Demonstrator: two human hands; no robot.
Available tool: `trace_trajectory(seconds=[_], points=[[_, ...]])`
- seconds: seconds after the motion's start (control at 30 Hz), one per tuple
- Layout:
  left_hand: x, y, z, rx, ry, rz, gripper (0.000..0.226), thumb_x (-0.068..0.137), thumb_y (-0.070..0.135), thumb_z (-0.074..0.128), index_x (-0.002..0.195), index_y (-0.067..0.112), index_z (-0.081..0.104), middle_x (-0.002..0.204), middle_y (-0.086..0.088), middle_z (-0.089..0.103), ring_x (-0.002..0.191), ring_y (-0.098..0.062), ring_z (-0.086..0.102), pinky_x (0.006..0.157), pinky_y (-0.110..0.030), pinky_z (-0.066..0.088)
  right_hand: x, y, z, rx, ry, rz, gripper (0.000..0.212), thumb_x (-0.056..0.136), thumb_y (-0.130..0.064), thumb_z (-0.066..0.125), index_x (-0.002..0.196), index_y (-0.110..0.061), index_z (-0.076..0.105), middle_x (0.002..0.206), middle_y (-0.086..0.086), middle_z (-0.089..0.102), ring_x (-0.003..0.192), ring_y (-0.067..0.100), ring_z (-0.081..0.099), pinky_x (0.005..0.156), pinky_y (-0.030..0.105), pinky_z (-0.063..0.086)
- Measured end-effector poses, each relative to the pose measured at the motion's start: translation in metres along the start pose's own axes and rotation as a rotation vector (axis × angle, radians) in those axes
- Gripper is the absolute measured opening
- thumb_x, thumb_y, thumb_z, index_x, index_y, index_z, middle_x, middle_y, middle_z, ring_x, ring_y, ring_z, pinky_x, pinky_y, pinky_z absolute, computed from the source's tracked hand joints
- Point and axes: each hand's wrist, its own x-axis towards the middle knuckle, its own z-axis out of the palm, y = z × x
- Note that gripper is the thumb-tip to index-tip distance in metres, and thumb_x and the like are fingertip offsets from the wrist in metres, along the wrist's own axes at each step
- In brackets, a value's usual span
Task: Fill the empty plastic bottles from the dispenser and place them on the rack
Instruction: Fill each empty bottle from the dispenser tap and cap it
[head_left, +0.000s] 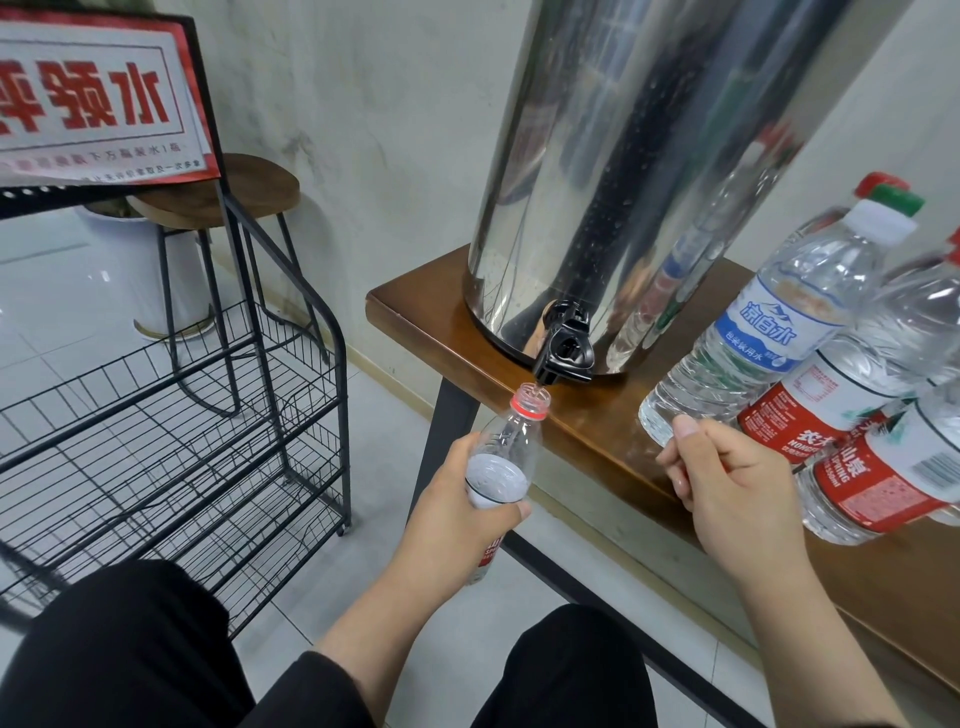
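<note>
**Bottle held under the tap, desk edge**

Nearest the camera: two knees in black trousers, person seated facing the desk.

Left hand grips a clear plastic bottle with a red-and-white label around its middle, fingers and thumb wrapped round it. Bottle is tilted, uncapped, with a red ring at the neck. Its mouth sits just below the black plastic tap. No water level can be made out inside the bottle.

Right hand is raised over the desk edge, fingers curled in, thumb up. A sliver of red shows inside the fist; cannot tell what it is or whether anything is really being held.

Brown wooden desk with dark metal legs carries everything else. On its right side, just beyond the right hand, a cluster of capped clear plastic bottles stands: one with a blue-and-white label and white cap, and red-labelled ones beside it, touching or nearly so.

Behind the tap stands the tall polished stainless-steel dispenser drum, near the desk's left end, bottles reflected in its side.

Left of the desk, on the tiled floor, is the black wire rack with tiered shelves; no bottles visible on the tiers in view. A red-and-white printed sign tops it. Farther back, a round wooden stool on black legs and a white pot stand against the pale wall.
</note>
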Motion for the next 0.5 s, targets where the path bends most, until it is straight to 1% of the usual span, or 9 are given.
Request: trace_trajectory(seconds=[0.33, 0.5], points=[[0.0004, -0.0024, 0.0007, -0.003, 0.002, -0.009, 0.072, 0.079, 0.029, 0.085, 0.135, 0.049, 0.044, 0.119, 0.014, 0.065, 0.11, -0.012, 0.065, 0.091, -0.025, 0.054, -0.0002, -0.0013, -0.0008, -0.023, -0.006, 0.002, 0.042, 0.103, -0.031, 0.052, 0.068, -0.011, 0.063, 0.057, 0.007, 0.056, 0.054, 0.012, 0.052, 0.058, 0.034, 0.044], [0.0006, -0.0026, 0.0013, -0.005, 0.002, -0.007, 0.072, 0.08, 0.029, 0.085, 0.136, 0.049, 0.044, 0.12, 0.014, 0.065, 0.111, -0.012, 0.064, 0.091, -0.025, 0.053, -0.0006, -0.0018, -0.0013, -0.023, -0.006, -0.007, 0.043, 0.102, -0.033, 0.051, 0.067, -0.011, 0.062, 0.058, 0.008, 0.056, 0.054, 0.012, 0.051, 0.058, 0.033, 0.044]])
